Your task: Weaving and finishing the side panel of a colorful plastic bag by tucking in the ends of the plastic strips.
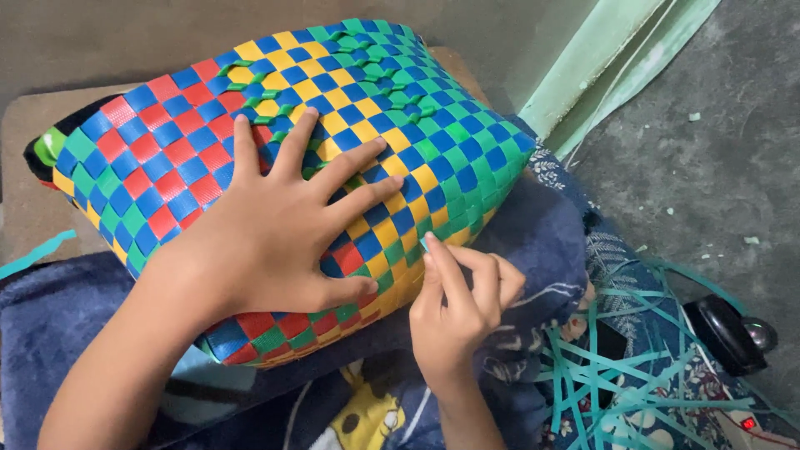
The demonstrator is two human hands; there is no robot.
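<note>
Woven plastic-strap basket point(275, 142), red, blue, green, yellow: lying on its side across a dark blue blanket point(533, 242). Left hand point(275, 233): fingers spread flat on its weave. Right hand point(458, 304): fingertips pinched on a teal strap end point(424, 243) at the basket's edge. Loose teal straps point(617, 375): beside.
</note>
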